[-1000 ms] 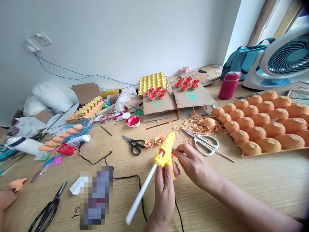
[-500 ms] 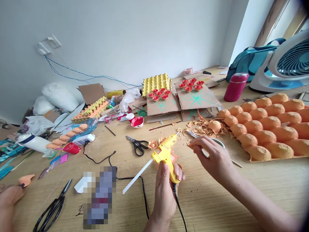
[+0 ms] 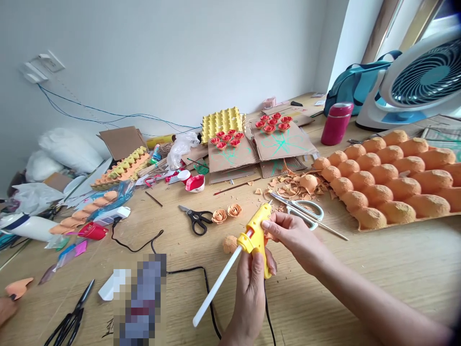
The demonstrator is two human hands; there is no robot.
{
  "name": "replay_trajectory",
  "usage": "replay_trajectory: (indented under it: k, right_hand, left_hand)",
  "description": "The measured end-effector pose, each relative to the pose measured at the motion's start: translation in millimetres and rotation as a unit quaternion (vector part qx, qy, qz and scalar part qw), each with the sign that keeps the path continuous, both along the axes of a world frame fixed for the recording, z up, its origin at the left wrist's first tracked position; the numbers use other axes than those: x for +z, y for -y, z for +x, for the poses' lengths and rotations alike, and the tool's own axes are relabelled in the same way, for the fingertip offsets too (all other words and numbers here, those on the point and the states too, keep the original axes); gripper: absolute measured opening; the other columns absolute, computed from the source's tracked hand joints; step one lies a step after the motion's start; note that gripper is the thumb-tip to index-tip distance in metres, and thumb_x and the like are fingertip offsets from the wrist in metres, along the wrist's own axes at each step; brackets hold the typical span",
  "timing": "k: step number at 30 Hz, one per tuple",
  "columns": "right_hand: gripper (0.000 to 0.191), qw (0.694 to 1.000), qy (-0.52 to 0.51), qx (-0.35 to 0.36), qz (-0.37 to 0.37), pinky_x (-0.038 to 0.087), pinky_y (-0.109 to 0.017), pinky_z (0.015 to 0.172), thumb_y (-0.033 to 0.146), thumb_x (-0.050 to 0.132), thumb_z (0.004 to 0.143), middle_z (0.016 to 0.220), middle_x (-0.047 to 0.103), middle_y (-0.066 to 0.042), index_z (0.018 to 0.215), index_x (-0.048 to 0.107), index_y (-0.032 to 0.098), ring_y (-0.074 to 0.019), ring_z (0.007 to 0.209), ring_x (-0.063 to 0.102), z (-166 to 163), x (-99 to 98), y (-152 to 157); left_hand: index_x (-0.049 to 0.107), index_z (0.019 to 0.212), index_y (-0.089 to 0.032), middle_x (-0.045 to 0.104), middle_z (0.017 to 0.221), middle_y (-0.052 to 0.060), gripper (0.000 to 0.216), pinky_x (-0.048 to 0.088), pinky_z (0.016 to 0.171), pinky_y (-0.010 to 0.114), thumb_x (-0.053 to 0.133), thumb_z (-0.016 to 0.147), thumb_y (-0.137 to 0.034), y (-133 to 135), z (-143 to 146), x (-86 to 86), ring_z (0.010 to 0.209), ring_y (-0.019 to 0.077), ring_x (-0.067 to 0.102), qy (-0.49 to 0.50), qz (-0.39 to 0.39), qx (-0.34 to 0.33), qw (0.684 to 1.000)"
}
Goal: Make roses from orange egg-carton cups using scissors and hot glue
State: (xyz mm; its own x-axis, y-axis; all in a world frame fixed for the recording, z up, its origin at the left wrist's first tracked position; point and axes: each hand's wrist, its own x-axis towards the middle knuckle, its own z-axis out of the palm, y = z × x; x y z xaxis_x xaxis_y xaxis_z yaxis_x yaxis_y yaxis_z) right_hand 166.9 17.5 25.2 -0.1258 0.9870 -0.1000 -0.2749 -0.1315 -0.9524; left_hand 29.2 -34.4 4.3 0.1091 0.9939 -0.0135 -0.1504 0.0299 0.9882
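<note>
My left hand [image 3: 250, 293] is wrapped round the handle of a yellow glue gun [image 3: 256, 229], held above the wooden table [image 3: 378, 269]. A long white glue stick [image 3: 216, 288] juts out of the gun's back toward me. My right hand [image 3: 295, 240] comes in from the right, its fingertips pinched on the gun's barrel just behind the nozzle. An orange paper rose [image 3: 229, 243] lies on the table just left of the gun. Two more paper roses [image 3: 219, 216] lie a little farther back.
White-handled scissors [image 3: 304, 211] and orange scraps lie behind my right hand, black scissors [image 3: 196, 218] to the left. An orange egg tray [image 3: 389, 182] fills the right side. Behind stand cardboard sheets with red roses [image 3: 230, 154], a red bottle [image 3: 334, 124] and a fan [image 3: 418, 81]. Another person's hand [image 3: 5, 307] shows at far left.
My right hand has come back from the scissors and scraps to the glue gun's barrel. The gun has stayed in my left hand, tilting slightly.
</note>
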Motion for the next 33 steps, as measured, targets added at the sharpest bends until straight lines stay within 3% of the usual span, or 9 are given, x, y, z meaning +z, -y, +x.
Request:
replay_trajectory:
  k: [4,7,14,17,20,23,26,29,33]
  right_hand:
    - [0.043,0.994,-0.093,0.052,-0.021,0.043,-0.027,0.048,0.061,0.075,0.077,0.058,0.061,0.004,0.073,0.063,0.02,-0.0114,0.042,0.052,1,-0.2,2]
    - [0.042,0.995,-0.092,0.027,-0.016,0.047,-0.027,0.055,0.058,0.08,0.073,0.06,0.063,0.002,0.072,0.067,0.018,-0.0118,0.05,0.055,4,-0.8,2]
    - [0.05,0.991,0.099,-0.047,0.083,0.048,-0.029,0.059,0.066,0.067,0.079,0.065,0.066,-0.003,0.07,0.067,0.017,-0.0143,0.059,0.057,10,-6.9,-7]
    - [0.043,0.969,0.173,-0.128,0.118,0.046,-0.03,0.058,0.061,0.066,0.083,0.063,0.063,-0.002,0.071,0.065,0.019,-0.0147,0.057,0.053,35,-11.5,-22]
    - [0.034,0.901,0.296,-0.269,0.167,0.045,-0.033,0.062,0.049,0.074,0.078,0.074,0.057,-0.003,0.063,0.063,0.021,-0.0167,0.063,0.05,66,-15.1,-36]
    - [0.025,0.869,0.352,-0.288,0.196,0.045,-0.036,0.068,0.046,0.073,0.079,0.083,0.059,-0.005,0.073,0.071,0.021,-0.0203,0.072,0.055,74,-14.8,-36]
    - [0.041,0.918,0.32,-0.155,0.175,0.043,-0.033,0.061,0.05,0.059,0.091,0.064,0.054,-0.001,0.064,0.065,0.021,-0.0172,0.062,0.051,51,-9.8,-24]
    - [0.036,0.981,0.14,-0.025,0.131,0.048,-0.03,0.064,0.056,0.068,0.083,0.076,0.065,-0.002,0.087,0.068,0.02,-0.0169,0.069,0.059,20,-2.5,-10]
    - [0.045,0.997,0.062,-0.003,0.048,0.045,-0.027,0.057,0.059,0.08,0.07,0.064,0.059,0.002,0.068,0.059,0.019,-0.0126,0.058,0.054,2,3.8,-3]
  left_hand:
    - [0.05,0.076,-0.021,0.061,0.076,0.004,0.042,0.041,0.075,0.032,0.05,0.097,-0.058,0,-2,0.4,0.074,0.0184,0.052,-0.011,0.009,-0.01,1.0]
    - [0.053,0.083,-0.021,0.059,0.077,0.003,0.037,0.041,0.077,0.032,0.047,0.1,-0.053,-2,-3,-3.8,0.074,0.0178,0.051,-0.01,0.012,-0.015,1.0]
    - [0.058,0.089,-0.019,0.054,0.076,0.002,0.035,0.042,0.078,0.032,0.046,0.103,-0.049,-2,0,-7.3,0.073,0.016,0.048,0.093,0.003,-0.033,0.995]
    - [0.062,0.109,-0.019,0.05,0.071,-0.001,0.036,0.042,0.074,0.031,0.052,0.099,-0.053,-2,1,-1.4,0.068,0.0142,0.044,0.183,-0.032,-0.041,0.982]
    - [0.062,0.117,-0.018,0.049,0.07,-0.001,0.043,0.041,0.069,0.029,0.061,0.094,-0.055,-4,1,5.1,0.065,0.0126,0.042,0.25,-0.07,-0.048,0.965]
    - [0.063,0.118,-0.018,0.047,0.069,-0.003,0.044,0.04,0.068,0.027,0.067,0.091,-0.052,-7,0,8.5,0.063,0.0112,0.04,0.296,-0.095,-0.051,0.949]
    - [0.063,0.114,-0.017,0.045,0.068,-0.003,0.039,0.04,0.065,0.026,0.066,0.092,-0.05,-9,1,8.3,0.061,0.0104,0.039,0.334,-0.116,-0.056,0.934]
    - [0.062,0.092,-0.016,0.043,0.067,-0.003,0.034,0.04,0.064,0.026,0.062,0.094,-0.05,-9,2,6.4,0.06,0.0101,0.037,0.356,-0.129,-0.064,0.923]
    - [0.059,0.082,-0.016,0.045,0.068,-0.002,0.038,0.04,0.064,0.026,0.063,0.093,-0.052,-5,6,4.8,0.062,0.0109,0.039,0.348,-0.141,-0.089,0.923]
